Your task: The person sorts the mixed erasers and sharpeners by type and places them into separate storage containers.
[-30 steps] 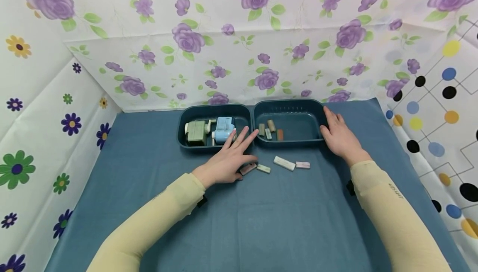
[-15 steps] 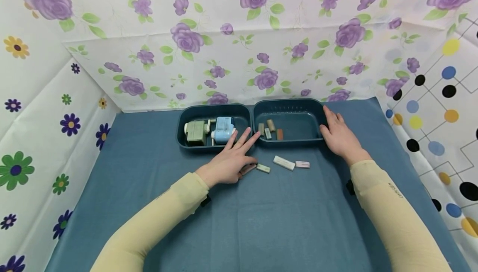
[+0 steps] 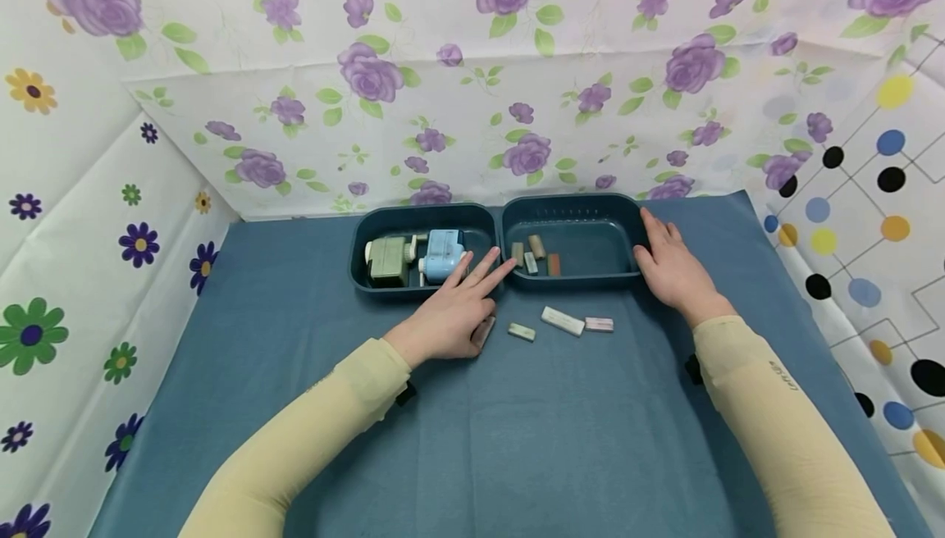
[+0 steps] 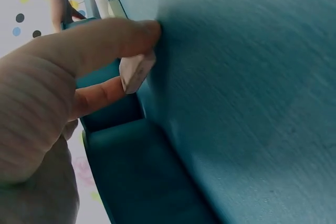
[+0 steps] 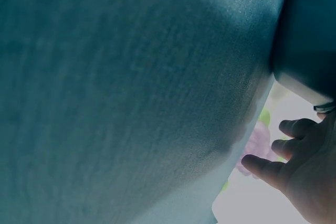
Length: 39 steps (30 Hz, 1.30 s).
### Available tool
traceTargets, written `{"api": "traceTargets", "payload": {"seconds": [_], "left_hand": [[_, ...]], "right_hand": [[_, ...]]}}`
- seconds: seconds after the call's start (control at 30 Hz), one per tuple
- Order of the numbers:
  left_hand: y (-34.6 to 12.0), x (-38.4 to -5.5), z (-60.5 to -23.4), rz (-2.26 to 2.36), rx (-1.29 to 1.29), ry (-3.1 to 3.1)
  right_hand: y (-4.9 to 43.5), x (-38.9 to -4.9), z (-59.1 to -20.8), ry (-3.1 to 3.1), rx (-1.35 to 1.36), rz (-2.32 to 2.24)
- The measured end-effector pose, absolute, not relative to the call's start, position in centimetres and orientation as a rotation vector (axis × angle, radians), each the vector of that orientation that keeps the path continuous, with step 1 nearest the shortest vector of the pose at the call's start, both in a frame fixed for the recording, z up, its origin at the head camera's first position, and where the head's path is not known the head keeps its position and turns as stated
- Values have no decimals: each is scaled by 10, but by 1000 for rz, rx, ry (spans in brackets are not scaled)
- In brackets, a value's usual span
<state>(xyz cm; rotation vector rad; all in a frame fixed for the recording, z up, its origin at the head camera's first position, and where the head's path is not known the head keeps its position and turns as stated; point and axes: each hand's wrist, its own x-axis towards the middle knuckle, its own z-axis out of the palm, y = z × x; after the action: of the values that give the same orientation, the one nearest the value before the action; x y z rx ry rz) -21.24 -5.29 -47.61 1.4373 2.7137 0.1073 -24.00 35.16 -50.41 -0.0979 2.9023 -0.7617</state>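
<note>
Pink eraser (image 3: pixel 483 332) is pinched in my left grip (image 3: pixel 445 322), just in front of the sharpener tray (image 3: pixel 413 220). My other fingers (image 3: pixel 482 268) are spread, maybe so they don't bump it. My right grip (image 3: pixel 673 271), not closed, touches the other tray (image 3: pixel 591 247), maybe to keep it still.

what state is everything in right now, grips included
left grip: pinching dull pink block
dull pink block: pinched
right grip: against right tray's outer end
right tray: upright, holding four small blocks
green sharpener: inside left tray
blue sharpener: inside left tray
left tray: upright, holding both sharpeners
pale green block: loose on table
white block: loose on table
pale pink block: loose on table
</note>
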Motion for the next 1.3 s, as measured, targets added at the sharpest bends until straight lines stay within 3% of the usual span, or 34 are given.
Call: {"api": "traceTargets", "payload": {"seconds": [1.3], "left_hand": [[-62, -210, -486, 136, 1534, 2756]], "right_hand": [[351, -239, -501, 2886, -91, -738]]}}
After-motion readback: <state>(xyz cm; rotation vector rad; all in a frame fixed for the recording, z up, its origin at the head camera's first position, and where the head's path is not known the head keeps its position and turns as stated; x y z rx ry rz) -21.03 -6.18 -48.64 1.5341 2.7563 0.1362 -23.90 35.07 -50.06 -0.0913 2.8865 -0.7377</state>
